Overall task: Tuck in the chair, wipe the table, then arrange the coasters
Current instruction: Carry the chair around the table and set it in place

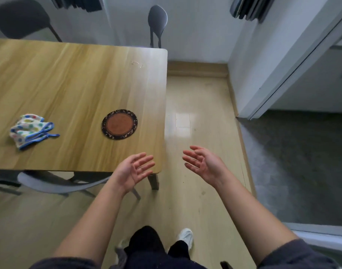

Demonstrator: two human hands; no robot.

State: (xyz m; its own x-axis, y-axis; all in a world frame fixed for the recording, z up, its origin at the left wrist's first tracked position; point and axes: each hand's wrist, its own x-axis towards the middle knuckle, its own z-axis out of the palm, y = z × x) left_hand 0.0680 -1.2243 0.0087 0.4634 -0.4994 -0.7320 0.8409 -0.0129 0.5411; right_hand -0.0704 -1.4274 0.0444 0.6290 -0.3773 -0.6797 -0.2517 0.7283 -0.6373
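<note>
A wooden table (73, 78) fills the upper left. On it lie a round brown coaster (119, 124) with a dark patterned rim and, further left, a crumpled dotted cloth (31, 130) with blue edging. A grey chair (57, 184) sits pushed under the table's near edge. My left hand (134, 169) hovers palm-up over the table's near right corner, fingers relaxed, holding nothing. My right hand (204, 164) is held palm-up over the floor to the right of the table, also empty.
Two more chairs stand at the table's far side, a dark chair (20, 18) at the left and a grey chair (157, 20) near the right corner. Beige floor (195, 133) runs right of the table to a white wall and sliding door frame (282, 78). My feet are below.
</note>
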